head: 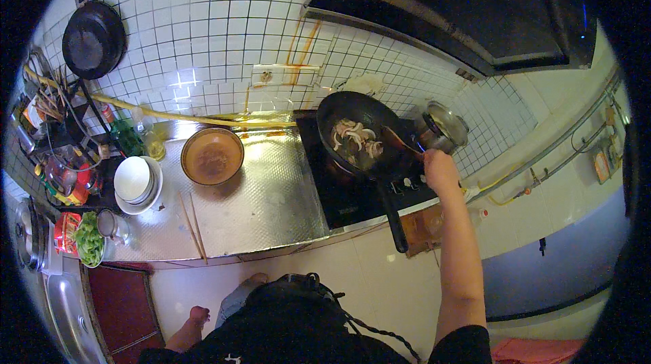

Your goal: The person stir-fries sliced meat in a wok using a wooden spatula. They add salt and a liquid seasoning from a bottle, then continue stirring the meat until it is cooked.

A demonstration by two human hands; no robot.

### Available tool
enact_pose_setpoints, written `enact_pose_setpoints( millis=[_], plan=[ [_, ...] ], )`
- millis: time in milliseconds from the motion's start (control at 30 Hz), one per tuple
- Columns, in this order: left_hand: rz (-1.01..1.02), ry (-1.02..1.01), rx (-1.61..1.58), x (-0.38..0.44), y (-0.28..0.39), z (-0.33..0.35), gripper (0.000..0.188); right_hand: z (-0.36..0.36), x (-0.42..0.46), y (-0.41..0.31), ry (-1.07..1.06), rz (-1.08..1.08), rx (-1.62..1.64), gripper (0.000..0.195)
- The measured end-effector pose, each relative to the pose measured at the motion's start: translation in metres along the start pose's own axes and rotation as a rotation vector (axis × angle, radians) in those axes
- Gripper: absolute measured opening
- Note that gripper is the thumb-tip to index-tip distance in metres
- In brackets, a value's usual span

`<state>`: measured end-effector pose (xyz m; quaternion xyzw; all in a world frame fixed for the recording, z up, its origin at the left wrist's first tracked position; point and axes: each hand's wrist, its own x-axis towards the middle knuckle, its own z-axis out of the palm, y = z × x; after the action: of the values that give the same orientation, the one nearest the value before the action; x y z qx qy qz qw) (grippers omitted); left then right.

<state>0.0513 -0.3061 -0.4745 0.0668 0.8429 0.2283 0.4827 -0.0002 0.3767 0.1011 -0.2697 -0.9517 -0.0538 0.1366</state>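
Note:
My right hand (440, 171) grips the handle of a wooden-looking spatula (403, 139). Its far end reaches into a black wok (351, 103) on the cooktop (333, 209). Pale and brownish strips of food, probably sliced meat (356, 135), lie in the bottom of the wok. The long black wok handle (392, 221) points toward me over the counter's front edge, and neither hand is on it. Low at my left side hangs my left hand (200, 315), small in view and away from the counter; whether its fingers are closed is unclear.
A lidded pot (442, 127) stands right of the wok. Left on the metal-covered counter (269, 206) are a brown bowl (212, 156), chopsticks (192, 226), stacked white bowls (133, 181), a green bottle (124, 132) and chopped green vegetables (90, 242). A range hood (396, 13) overhangs the cooktop.

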Motion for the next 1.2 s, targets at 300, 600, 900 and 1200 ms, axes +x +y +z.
enact_pose_setpoints(
  millis=[300, 600, 900, 1200],
  plan=[
    [-0.210, 0.067, -0.423, -0.003, -0.003, 0.013, 0.018, 0.025, 0.021, 0.007, 0.043, -0.038, 0.049, 0.026],
    [0.010, 0.010, 0.094, -0.001, -0.002, 0.008, 0.017, 0.072, 0.045, -0.014, -0.055, -0.282, 0.113, 0.023],
    [0.324, -0.019, 0.586, -0.004, 0.009, -0.011, 0.015, -0.067, -0.030, 0.016, -0.186, -0.350, -0.147, 0.029],
    [0.277, -0.054, 0.661, -0.005, 0.031, -0.014, 0.014, -0.048, -0.024, 0.014, -0.176, -0.248, -0.073, 0.020]
  ],
)
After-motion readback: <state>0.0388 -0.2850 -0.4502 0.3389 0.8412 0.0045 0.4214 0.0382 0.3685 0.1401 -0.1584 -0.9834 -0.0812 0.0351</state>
